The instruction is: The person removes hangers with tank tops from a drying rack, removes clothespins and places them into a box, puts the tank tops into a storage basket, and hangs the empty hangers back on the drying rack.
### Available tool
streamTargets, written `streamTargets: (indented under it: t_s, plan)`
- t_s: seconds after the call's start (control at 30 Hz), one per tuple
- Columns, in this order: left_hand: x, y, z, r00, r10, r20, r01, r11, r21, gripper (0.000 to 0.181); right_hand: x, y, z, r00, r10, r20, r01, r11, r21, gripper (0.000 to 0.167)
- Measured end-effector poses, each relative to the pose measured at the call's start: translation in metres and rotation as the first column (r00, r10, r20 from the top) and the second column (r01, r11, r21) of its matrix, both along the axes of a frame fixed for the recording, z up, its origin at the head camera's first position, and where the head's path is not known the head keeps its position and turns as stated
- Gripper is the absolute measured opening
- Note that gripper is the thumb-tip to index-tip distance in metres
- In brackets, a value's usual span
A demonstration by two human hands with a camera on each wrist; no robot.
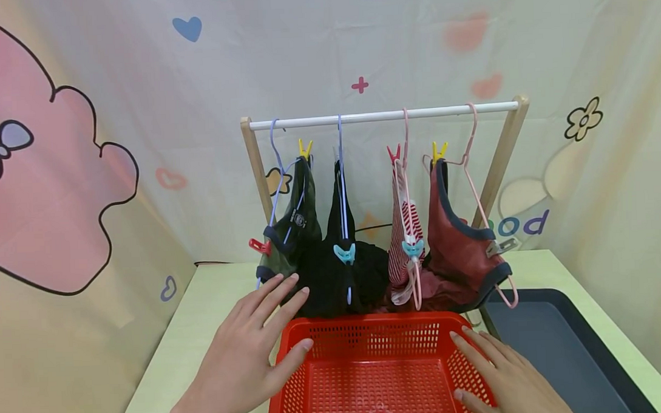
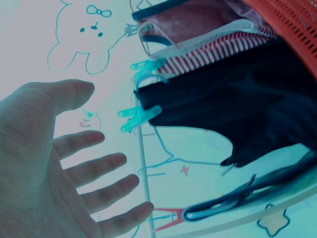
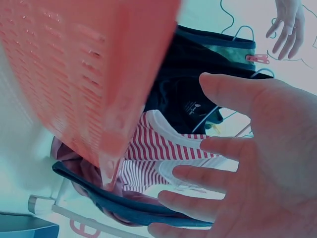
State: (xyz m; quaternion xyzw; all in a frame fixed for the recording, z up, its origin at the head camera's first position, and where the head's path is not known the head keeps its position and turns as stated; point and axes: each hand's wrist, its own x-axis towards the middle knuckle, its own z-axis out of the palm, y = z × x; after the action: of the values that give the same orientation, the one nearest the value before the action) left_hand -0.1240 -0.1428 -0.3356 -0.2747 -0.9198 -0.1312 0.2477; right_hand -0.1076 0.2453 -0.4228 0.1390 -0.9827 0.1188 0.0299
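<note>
Left to right, head view: the left hand point(image 1: 248, 349) is spread, its fingers nearly straight and the thumb well apart, with nothing in its hold. It hovers at the left side of the basket point(image 1: 378, 319), its fingertips near the hem of the green top point(image 1: 309, 213); whether they touch the cloth cannot be told.

The green top hangs at the left end of the rack point(image 1: 257, 172), on a blue hanger point(image 1: 276, 199) with a yellow clip point(image 1: 305, 148) above and a red clip point(image 1: 259, 246) on the side. Next comes the black top point(image 1: 371, 266), edge-on, bearing a light-blue clip point(image 1: 345, 254). The striped top point(image 1: 397, 240), red and white, follows on a pink hanger point(image 1: 405, 131). At the right end hangs the red top point(image 1: 457, 244), navy-trimmed, with a grey clip point(image 1: 501, 247) on its strap.

The red basket stands upright in front of the row, between the hands. The right hand point(image 1: 503, 373), its fingers extended and apart and likewise holding nothing, lies at the basket's right wall; contact cannot be judged. Farther right, a dark tray point(image 1: 559, 344) rests on the table point(image 1: 171, 346).
</note>
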Motion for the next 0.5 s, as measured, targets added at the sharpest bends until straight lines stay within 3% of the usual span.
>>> streamTargets:
  t_s: [0.27,0.5]
  plan:
    - [-0.008,-0.008,0.009,0.994,-0.004,-0.112,0.008,0.999,0.031,0.065,-0.005,0.007,-0.009,0.998,-0.046,0.053,0.045,0.999,0.02,0.088]
    - [-0.015,-0.013,0.015,0.985,-0.001,-0.173,0.016,0.996,0.082,0.057,-0.006,0.01,-0.014,0.989,-0.103,0.107,0.103,0.995,0.004,0.094]
